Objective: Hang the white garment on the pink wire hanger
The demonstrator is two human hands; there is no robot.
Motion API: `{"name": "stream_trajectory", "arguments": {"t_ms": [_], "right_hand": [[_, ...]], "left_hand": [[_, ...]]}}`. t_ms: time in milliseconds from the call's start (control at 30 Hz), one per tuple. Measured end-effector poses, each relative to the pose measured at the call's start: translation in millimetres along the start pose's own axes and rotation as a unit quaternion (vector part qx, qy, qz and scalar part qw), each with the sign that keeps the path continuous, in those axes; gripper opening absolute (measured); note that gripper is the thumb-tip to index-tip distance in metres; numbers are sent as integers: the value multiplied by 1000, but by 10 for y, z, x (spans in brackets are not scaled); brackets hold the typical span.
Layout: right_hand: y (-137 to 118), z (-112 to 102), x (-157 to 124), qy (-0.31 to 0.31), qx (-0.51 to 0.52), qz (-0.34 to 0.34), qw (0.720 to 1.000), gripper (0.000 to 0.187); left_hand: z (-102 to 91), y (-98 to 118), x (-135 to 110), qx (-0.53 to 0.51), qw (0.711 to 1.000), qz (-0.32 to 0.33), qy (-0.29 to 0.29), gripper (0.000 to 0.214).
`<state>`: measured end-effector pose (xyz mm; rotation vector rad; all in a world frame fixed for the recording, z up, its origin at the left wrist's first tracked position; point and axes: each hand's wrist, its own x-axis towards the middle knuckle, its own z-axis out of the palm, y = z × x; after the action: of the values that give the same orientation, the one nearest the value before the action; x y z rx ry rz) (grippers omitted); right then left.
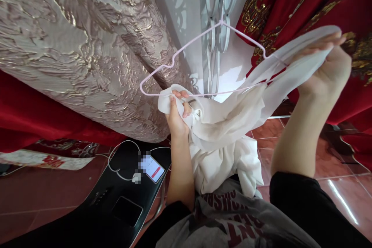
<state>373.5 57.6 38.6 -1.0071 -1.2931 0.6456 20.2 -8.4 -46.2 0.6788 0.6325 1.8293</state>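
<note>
A sheer white garment (223, 124) stretches between my two hands, its lower part bunched over my lap. My left hand (178, 112) is closed on its gathered edge, close to the lower bar of a pale pink hanger (197, 40). Raised at the right, my right hand (328, 62) has its fingers bent around the other side of the garment, and they show partly through the thin cloth. The hanger's right end is inside the garment, while its left end sticks out bare. Its hook points up in front of white metal scrollwork (213, 35).
Shiny embossed fabric (87, 46) hangs at the left. Red cloth with gold trim (305, 4) hangs at the right. On a black seat (95, 205) lie a lit phone (152, 168), a dark phone (127, 211) and a white cable (116, 170). Red tiles (331, 159) cover the floor.
</note>
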Motion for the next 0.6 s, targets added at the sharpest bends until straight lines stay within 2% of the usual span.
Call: {"name": "stream_trajectory", "arguments": {"t_ms": [100, 133, 200, 267, 367, 433, 500, 600], "right_hand": [[356, -208, -90, 139, 91, -13, 986, 28], [425, -198, -167, 175, 131, -8, 976, 27], [462, -40, -371, 203, 178, 0, 963, 26], [391, 262, -598, 183, 170, -6, 968, 21], [242, 794, -856, 158, 74, -54, 983, 38], [210, 1073, -940, 84, -19, -64, 994, 47], [253, 1241, -971, 15, -93, -59, 994, 51], [395, 1328, -977, -5, -146, -79, 986, 50]], "left_hand": [[-24, 14, 26, -1, 1000, 1, -2, 33], [-31, 8, 32, -6, 1000, 1, -11, 33], [-40, -24, 36, -13, 1000, 3, -28, 33], [-42, -75, 29, -20, 999, 2, -43, 33], [-32, -144, 9, -34, 998, -11, -53, 31], [-20, -163, -5, -39, 998, -16, -49, 29], [-9, -154, -19, -35, 999, -15, -35, 26], [-36, -94, -25, -16, 999, -35, 6, 16]]}}
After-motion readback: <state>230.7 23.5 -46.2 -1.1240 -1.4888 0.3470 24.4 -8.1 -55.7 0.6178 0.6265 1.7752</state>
